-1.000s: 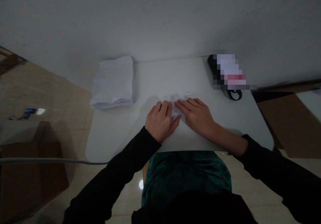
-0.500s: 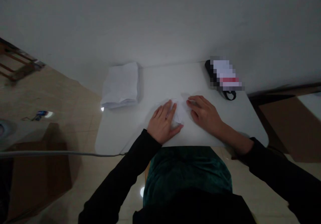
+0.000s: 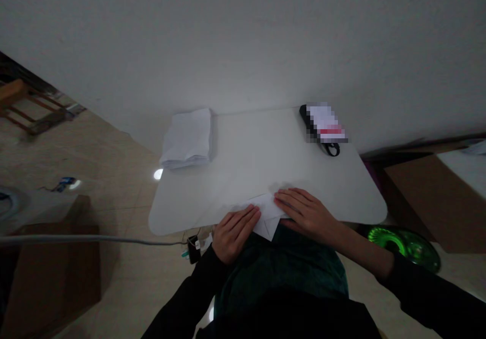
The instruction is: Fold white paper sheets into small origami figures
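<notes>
I count two hands, the left hand (image 3: 235, 235) and right hand (image 3: 304, 215), both open, pressing one folded paper (image 3: 268, 222) at the worktop (image 3: 246, 151) edge; one paper stack (image 3: 186, 139) lies beyond.

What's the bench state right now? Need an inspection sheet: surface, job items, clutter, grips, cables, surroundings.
Surface: white round-cornered tabletop against a white wall.
Job items: folded white paper, tip past the near edge; stack of white paper sheets at far left.
Clutter: black case with pixelated label, black loop beside it.
Grips: left hand and right hand lie flat on the folded paper, neither closed.
Cables: long grey cable at left; thin wires by a small black device below the near edge.
Surroundings: beige tile floor, cardboard box, green disc.
</notes>
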### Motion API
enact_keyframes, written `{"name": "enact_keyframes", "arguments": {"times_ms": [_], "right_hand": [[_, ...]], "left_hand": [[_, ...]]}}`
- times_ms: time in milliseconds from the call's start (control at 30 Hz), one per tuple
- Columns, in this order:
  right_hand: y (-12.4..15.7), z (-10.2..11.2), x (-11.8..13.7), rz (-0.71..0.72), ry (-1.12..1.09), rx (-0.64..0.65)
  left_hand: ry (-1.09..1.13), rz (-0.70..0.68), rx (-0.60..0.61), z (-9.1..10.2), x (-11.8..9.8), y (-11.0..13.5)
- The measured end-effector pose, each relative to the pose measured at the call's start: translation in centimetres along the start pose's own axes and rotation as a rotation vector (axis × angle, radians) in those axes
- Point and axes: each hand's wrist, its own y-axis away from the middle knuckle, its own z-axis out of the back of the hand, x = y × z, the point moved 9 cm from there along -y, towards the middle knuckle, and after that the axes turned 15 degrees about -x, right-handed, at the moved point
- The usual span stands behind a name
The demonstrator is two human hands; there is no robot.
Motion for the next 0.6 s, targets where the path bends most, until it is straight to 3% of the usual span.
{"name": "enact_keyframes", "arguments": {"times_ms": [67, 133, 267, 300, 367, 400, 467, 533, 600], "right_hand": [[-0.6, 0.8, 0.7, -0.023, -0.090, -0.097], [-1.9, 1.7, 0.3, -0.147, -0.250, -0.175], [-3.7, 1.4, -4.6, -0.750, -0.498, -0.197], [-3.8, 0.9, -5.7, -0.880, -0.547, -0.183], [-3.8, -0.1, -7.3, -0.989, -0.570, -0.147], [-4.0, -0.3, -7.9, -0.962, -0.504, -0.143], [-4.3, -0.1, -8.3, -0.778, -0.269, -0.174], [-4.3, -0.5, -7.0, -0.521, -0.124, -0.134], [-3.6, -1.5, -5.2, -0.322, -0.121, -0.055]], "left_hand": [[0.076, 0.082, -0.055, 1.2, 0.1, -0.8], [0.098, 0.263, -0.133, 2.5, 1.4, -2.4], [0.083, 0.683, -0.352, 4.5, 5.9, -5.1], [0.116, 0.741, -0.407, 4.5, 7.1, -5.6], [0.185, 0.743, -0.356, 2.9, 9.0, -6.6], [0.198, 0.697, -0.274, 1.6, 9.6, -7.0], [0.241, 0.655, -0.085, -1.4, 10.6, -6.7], [0.245, 0.671, -0.012, -3.1, 11.1, -5.6], [0.167, 0.653, 0.021, -3.6, 10.6, -4.8]]}}
